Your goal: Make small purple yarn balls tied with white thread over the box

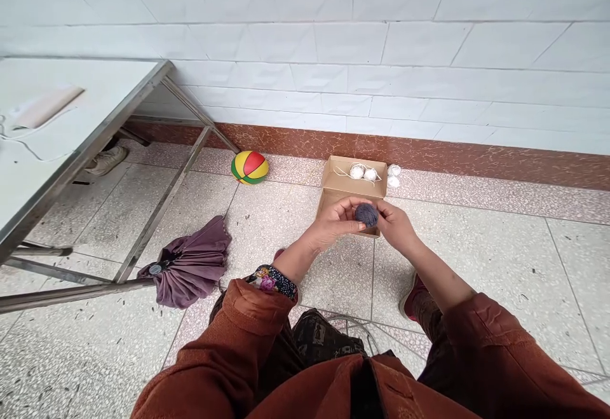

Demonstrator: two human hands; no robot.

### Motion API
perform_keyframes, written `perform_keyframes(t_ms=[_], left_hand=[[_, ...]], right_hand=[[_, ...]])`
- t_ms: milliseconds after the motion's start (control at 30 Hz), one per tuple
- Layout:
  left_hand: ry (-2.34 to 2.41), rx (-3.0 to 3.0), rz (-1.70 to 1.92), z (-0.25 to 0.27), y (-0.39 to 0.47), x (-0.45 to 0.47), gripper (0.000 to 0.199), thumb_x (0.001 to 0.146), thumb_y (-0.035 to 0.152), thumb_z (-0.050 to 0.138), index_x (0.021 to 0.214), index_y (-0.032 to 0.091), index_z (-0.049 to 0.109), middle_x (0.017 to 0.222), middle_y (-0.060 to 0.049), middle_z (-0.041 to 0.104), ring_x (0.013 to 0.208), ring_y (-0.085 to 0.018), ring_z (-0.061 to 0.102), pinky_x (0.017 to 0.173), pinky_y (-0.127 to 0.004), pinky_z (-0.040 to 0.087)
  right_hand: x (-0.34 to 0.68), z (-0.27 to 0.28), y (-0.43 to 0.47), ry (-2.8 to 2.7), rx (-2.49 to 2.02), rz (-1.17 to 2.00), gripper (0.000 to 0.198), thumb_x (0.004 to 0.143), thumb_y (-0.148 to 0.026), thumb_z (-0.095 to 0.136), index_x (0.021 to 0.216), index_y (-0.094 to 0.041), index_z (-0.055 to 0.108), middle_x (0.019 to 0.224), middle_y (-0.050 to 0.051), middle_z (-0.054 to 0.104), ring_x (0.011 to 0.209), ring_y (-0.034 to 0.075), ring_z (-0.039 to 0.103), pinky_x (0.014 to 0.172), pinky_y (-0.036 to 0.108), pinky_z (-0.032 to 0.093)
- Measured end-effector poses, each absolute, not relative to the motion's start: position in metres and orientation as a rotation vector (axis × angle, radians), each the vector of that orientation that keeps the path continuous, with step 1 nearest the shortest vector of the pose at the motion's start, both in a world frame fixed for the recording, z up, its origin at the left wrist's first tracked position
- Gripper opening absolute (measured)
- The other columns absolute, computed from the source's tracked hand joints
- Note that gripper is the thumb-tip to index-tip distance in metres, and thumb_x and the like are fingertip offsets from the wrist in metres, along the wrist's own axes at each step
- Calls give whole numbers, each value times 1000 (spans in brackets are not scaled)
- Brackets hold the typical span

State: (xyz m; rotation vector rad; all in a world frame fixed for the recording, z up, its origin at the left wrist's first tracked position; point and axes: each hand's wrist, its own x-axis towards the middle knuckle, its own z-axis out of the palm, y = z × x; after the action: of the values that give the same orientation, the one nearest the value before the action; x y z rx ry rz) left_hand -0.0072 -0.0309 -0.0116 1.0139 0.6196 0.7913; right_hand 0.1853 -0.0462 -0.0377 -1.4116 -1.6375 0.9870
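A small ball of dark blue-grey yarn (366, 215) is held between both hands, above an open cardboard box (333, 180) on the floor. My left hand (336, 223) grips it from the left, thumb below and fingers above. At its right side my right hand (394, 223) has its fingers closed against the yarn. Two white yarn balls (363, 172) with loose strands lie on the box's raised lid, and more white balls (393, 176) sit on the floor just right of it. My hands cover part of the box's lower half.
A metal-framed table (119, 104) stands at the left, a flat beige item (50, 106) and a thin cord on top. Beneath its edge lies a folded purple umbrella (193, 266). A coloured ball (250, 168) rests by the tiled wall (305, 50). A shoe (108, 159) shows under the table.
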Motion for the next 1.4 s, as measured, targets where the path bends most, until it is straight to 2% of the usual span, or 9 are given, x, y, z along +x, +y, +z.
perform_keyframes(t_ms=[200, 333, 467, 567, 833, 967, 1100, 1233, 1400], left_hand=[[1080, 1114, 862, -21, -21, -12, 43, 66, 20, 78, 106, 18, 64, 91, -2, 67, 80, -14, 59, 78, -29, 45], [1092, 1276, 780, -24, -21, -10, 42, 62, 18, 78, 101, 18, 63, 90, -1, 65, 76, -13, 57, 72, -28, 44], [870, 1268, 689, -19, -28, -9, 58, 65, 18, 80, 119, 21, 58, 100, -3, 64, 83, -14, 60, 74, -29, 45], [634, 1158, 686, -13, -31, -8, 67, 66, 20, 84, 126, 25, 56, 108, -5, 65, 95, -17, 63, 81, -31, 47], [860, 941, 986, -19, -21, -11, 41, 67, 21, 81, 103, 19, 63, 99, -3, 68, 94, -15, 62, 93, -33, 45], [1063, 1040, 925, -23, -18, -12, 41, 64, 20, 79, 100, 18, 61, 93, -1, 66, 85, -14, 60, 84, -31, 45], [1013, 1171, 749, -20, -23, -11, 40, 63, 19, 79, 99, 17, 60, 87, 0, 65, 75, -12, 57, 73, -29, 42], [768, 1168, 625, -14, -29, -9, 44, 66, 20, 82, 105, 18, 62, 91, -2, 67, 82, -14, 61, 76, -29, 44], [587, 915, 760, -13, -28, -7, 54, 64, 20, 88, 112, 21, 64, 104, -5, 69, 94, -16, 64, 84, -30, 48]], right_hand=[[174, -26, -58, -1918, -1142, 1131, 23, 96, -36, 56, 79, -22, 63, 78, 1, 66, 72, 17, 59, 70, 30, 44], [184, -8, -55, -1721, -1072, 1267, 23, 94, -43, 63, 84, -23, 68, 78, 0, 65, 70, 16, 57, 67, 29, 44], [197, -8, -43, -1462, -1238, 1156, 27, 91, -47, 65, 80, -22, 66, 65, -3, 52, 60, 13, 45, 60, 27, 39], [197, -21, -38, -1446, -1333, 1067, 27, 90, -46, 64, 78, -22, 65, 65, -3, 52, 61, 14, 45, 59, 28, 38], [171, -32, -57, -1854, -1194, 1050, 20, 95, -35, 58, 83, -22, 67, 79, 2, 68, 72, 17, 60, 71, 31, 47], [175, -14, -60, -1819, -1069, 1211, 21, 95, -40, 62, 85, -23, 69, 79, 1, 68, 71, 16, 60, 69, 29, 46], [191, -6, -49, -1547, -1180, 1157, 24, 92, -45, 64, 86, -22, 71, 76, 1, 64, 67, 15, 55, 64, 29, 45], [198, -15, -39, -1466, -1327, 981, 24, 90, -43, 65, 79, -22, 67, 68, -2, 57, 62, 14, 48, 62, 29, 41], [188, -32, -41, -1607, -1393, 872, 19, 91, -35, 58, 80, -22, 67, 77, 2, 67, 72, 18, 59, 70, 31, 46]])
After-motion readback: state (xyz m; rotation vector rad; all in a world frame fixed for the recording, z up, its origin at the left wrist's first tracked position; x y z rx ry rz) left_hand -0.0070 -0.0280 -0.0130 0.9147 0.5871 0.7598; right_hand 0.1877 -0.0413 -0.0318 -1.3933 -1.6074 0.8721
